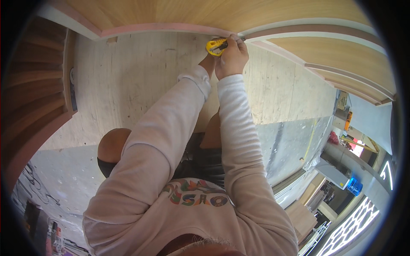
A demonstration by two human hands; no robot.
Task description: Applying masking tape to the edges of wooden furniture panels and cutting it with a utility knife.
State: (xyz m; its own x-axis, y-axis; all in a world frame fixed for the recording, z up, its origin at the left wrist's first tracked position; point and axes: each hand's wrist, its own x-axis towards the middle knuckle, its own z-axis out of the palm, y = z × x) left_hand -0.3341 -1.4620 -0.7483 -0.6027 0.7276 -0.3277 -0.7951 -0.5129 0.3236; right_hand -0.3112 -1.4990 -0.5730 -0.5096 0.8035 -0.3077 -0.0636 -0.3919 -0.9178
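Observation:
Both my arms, in pale pink sleeves, reach forward to a pink trim strip (171, 28) that runs along the foot of a light wood-veneer panel (205, 10). My right hand (232, 55) is closed around a yellow utility knife (216, 46), whose tip sits at the strip's edge. My left hand (208, 64) is pressed against the right one just under the knife. Only its wrist and heel show, so its fingers are hidden. Below the hands lies a pale plywood floor board (141, 81).
A dark ribbed wood panel (36, 98) stands at the left. My bare knee (112, 145) rests on the plywood above a grey concrete floor (290, 145). More veneer panels with pink strips (337, 55) run to the right. Stacked boards (301, 217) and a blue water bottle (354, 186) lie lower right.

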